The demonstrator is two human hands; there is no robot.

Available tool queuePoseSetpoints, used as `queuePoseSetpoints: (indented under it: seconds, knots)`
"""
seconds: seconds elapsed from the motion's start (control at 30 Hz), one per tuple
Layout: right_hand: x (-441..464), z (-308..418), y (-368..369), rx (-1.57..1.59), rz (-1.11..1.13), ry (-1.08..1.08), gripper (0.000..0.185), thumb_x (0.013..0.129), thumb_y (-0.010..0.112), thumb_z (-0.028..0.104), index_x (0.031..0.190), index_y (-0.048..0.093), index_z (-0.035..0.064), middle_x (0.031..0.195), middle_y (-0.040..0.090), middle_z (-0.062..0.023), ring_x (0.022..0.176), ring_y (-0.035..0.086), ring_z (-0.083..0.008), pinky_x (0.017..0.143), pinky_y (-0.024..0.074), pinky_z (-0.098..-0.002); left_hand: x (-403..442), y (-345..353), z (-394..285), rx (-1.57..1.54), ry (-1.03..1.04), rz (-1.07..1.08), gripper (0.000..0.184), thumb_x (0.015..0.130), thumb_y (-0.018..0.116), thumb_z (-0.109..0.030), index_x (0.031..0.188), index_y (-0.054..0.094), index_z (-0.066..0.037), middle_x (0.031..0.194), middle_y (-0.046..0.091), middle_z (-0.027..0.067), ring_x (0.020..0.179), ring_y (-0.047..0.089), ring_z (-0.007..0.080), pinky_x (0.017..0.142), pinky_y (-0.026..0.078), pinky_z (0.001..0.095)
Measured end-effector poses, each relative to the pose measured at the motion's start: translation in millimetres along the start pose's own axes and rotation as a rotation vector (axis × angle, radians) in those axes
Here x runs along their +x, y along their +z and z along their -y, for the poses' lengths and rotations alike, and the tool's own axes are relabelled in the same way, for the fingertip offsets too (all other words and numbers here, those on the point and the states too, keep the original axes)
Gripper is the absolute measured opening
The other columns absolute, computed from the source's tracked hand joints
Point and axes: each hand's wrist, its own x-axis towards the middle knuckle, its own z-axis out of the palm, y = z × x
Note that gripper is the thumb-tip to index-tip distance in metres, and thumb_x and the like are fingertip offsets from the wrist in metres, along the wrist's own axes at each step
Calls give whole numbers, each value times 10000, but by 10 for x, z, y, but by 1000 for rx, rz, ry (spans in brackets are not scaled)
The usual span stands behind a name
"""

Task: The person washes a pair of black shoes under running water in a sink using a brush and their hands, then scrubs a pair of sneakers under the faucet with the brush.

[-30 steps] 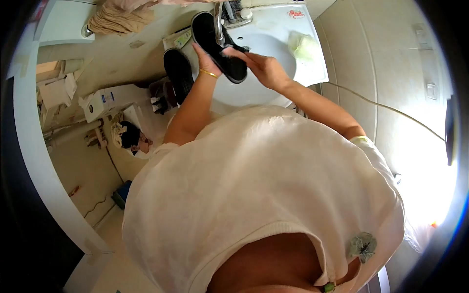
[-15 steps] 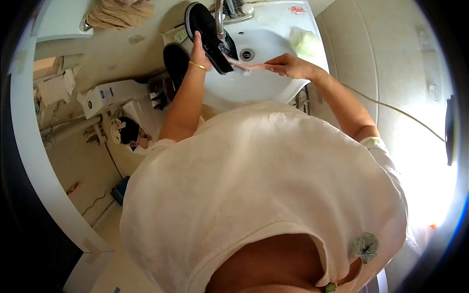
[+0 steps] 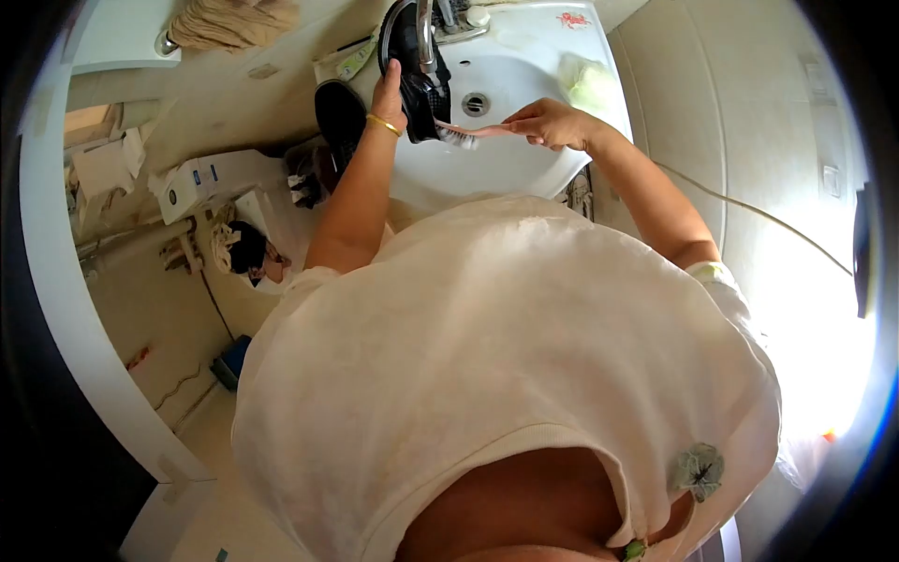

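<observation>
My left hand (image 3: 390, 99) grips a black shoe (image 3: 421, 105) from its left side, holding it over the left part of the white sink (image 3: 524, 169). The thumb lies along the shoe and the other fingers are hidden behind it. The metal faucet (image 3: 426, 42) stands in front of part of the shoe. In my right hand (image 3: 551, 125) is the pink handle of a brush (image 3: 461, 138), and its white bristles are at the near end of the shoe. A second black shoe (image 3: 340, 117) rests to the left of the sink.
A pale greenish bag-like thing (image 3: 588, 82) lies on the sink's right rim. Brown cloth (image 3: 232, 26) hangs at the upper left. Below it stands a white box-shaped container (image 3: 217, 183). A thin hose or cord (image 3: 749, 204) runs along the right wall.
The held shoe has turned and shifted slightly right, showing more of its near side. The brush stays at its near end, with the bristles now clearer. My right hand has barely moved.
</observation>
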Motion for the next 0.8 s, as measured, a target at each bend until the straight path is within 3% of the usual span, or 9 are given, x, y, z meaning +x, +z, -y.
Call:
queuePoseSetpoints:
  seconds: [0.07,0.13,0.27,0.4,0.43,0.53,0.67,0.73,0.8]
  knots:
    - [70,-154,12,-31,20,32,403,840,574,367,1044,633,25,780,637,-161,709,618,-245,620,466,-348,-13,56,85,-66,-16,43,692,772,645,-480,1249,431,-26,1220,494,71,1084,476,186,943,371,344]
    - [110,-115,119,-316,-121,-195,422,832,586,369,1076,619,27,738,617,-180,693,620,-252,583,471,-358,-71,142,148,-72,-6,58,633,773,650,-471,1227,470,-68,1184,520,35,1072,489,186,930,382,340]
    - [-83,3,559,-872,-413,-161,303,853,525,273,1010,609,28,835,647,-152,785,620,-316,654,487,-383,8,182,247,-91,34,43,567,805,612,-460,1212,481,-88,1170,540,51,1055,514,218,925,403,383]
    - [-93,-150,538,-486,-455,-247,279,868,506,212,1011,607,-5,919,640,-199,806,623,-326,661,495,-358,102,122,153,-22,61,28,564,816,586,-484,1204,478,-90,1157,553,62,1054,526,237,925,415,414]
    - [-64,-235,489,-18,-362,-207,313,866,549,237,1061,604,-1,924,641,-206,808,631,-278,701,493,-337,93,95,136,-22,56,33,581,811,581,-499,1209,473,-89,1159,552,62,1059,524,242,929,412,419]
    - [-152,-294,463,326,-317,-156,339,849,599,237,1097,597,6,898,649,-199,807,633,-230,726,486,-310,26,166,36,-24,32,64,635,795,568,-545,1221,460,-86,1166,549,62,1074,518,258,941,403,431]
    - [6,-168,645,212,-639,-396,318,875,576,163,1139,553,-12,948,653,-143,823,623,-182,735,479,-285,-340,625,-120,-313,-109,107,777,795,325,-717,1278,429,-116,1237,512,82,1132,478,274,988,353,441]
    - [152,9,700,71,-828,-491,315,854,576,118,1146,543,6,975,613,-220,875,615,-330,741,484,-338,-446,775,0,-257,-117,40,795,795,287,-730,1281,431,-118,1242,511,74,1135,476,267,991,350,424]
    - [47,104,677,-68,-834,-469,318,851,572,124,1145,545,5,969,614,-218,855,609,-346,721,486,-353,-435,775,85,-250,-87,49,851,746,281,-786,1261,460,-133,1221,523,64,1113,487,259,975,362,418]
